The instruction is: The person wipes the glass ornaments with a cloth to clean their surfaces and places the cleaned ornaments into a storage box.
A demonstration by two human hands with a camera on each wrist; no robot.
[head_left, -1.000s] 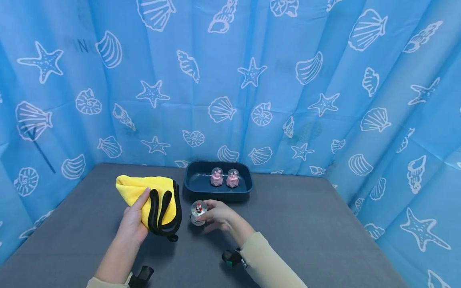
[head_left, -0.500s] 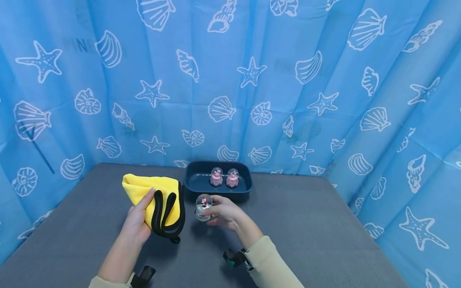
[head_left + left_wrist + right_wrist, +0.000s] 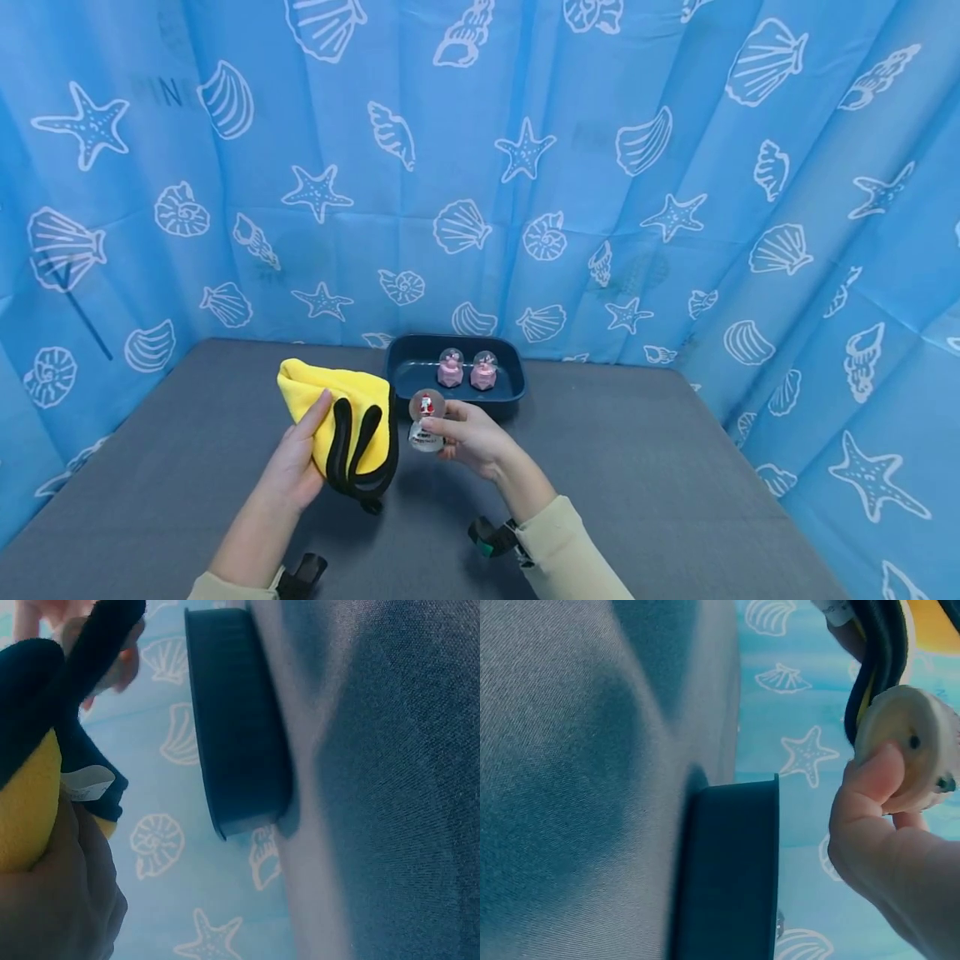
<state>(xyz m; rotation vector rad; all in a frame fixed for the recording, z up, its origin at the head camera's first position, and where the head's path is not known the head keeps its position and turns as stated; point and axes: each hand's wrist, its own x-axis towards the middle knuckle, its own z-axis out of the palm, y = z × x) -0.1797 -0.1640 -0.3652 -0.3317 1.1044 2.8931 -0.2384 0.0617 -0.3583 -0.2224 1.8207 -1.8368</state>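
Note:
My left hand (image 3: 296, 462) grips a folded yellow cloth (image 3: 337, 417) with black edging, thumb lying on its front. In the left wrist view a small white tag (image 3: 88, 782) sticks out of the cloth. Just right of it, my right hand (image 3: 480, 442) holds a small snow globe (image 3: 426, 421) with a red-and-white Santa figure inside, raised off the table and upright. Seen from the right wrist, the globe's pale round underside (image 3: 911, 750) faces the camera, with a finger against it. Cloth and globe are close together in the head view, with a narrow gap.
Behind the hands stands a dark blue rectangular tray (image 3: 405, 392) holding two pink snow globes, a left one (image 3: 450, 369) and a right one (image 3: 483, 372). A grey cloth covers the table (image 3: 637, 467). A blue shell-patterned curtain (image 3: 480, 167) hangs around the back and sides.
The right hand has lifted the Santa snow globe off the table, slightly rightward, and turned it so the figure faces forward. The left hand has carried the cloth rightward toward the globe.

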